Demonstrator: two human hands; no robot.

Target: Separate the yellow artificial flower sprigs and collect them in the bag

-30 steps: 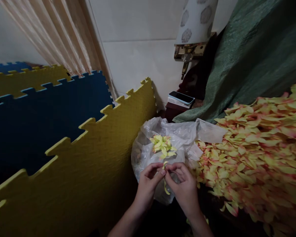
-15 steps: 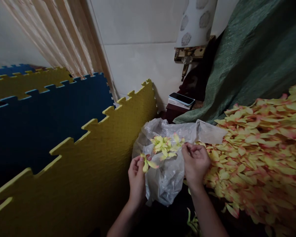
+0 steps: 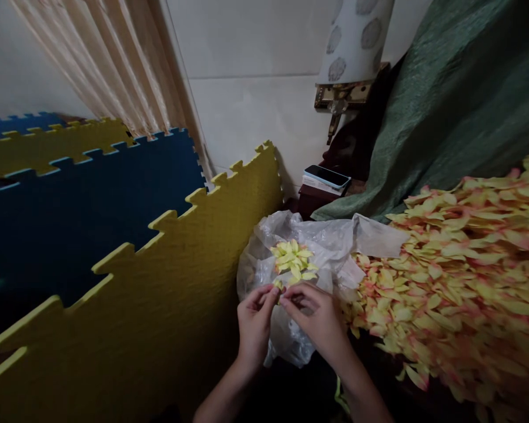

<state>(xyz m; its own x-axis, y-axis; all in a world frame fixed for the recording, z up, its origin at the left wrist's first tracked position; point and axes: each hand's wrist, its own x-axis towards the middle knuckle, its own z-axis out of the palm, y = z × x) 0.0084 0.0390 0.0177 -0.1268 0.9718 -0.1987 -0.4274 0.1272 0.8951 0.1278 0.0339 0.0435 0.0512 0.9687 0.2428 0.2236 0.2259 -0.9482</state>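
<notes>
My left hand (image 3: 256, 317) is closed in a pinch on a small yellow-green artificial flower (image 3: 278, 284), mostly hidden by the fingers. My right hand (image 3: 312, 311) meets it there, thumb and fingers pressed together at the flower's edge; what lies between its fingertips is too small to make out. Just beyond both hands, a cluster of loose yellow-green petals (image 3: 293, 258) rests on a crumpled clear plastic bag (image 3: 258, 267). To the right is a large heap of yellow petals with pink edges (image 3: 458, 282).
Yellow (image 3: 194, 282) and blue (image 3: 97, 205) foam mats stand upright on the left. A phone (image 3: 327, 175) lies on a white box at the back, under a wall lamp (image 3: 352, 47). Green woven sheeting (image 3: 458, 100) hangs behind the heap. A green stem (image 3: 341, 396) shows below my right forearm.
My right hand has moved left and down from beside the petal cluster to meet my left hand. The left hand has shifted slightly right, and its flower is now largely covered by fingers.
</notes>
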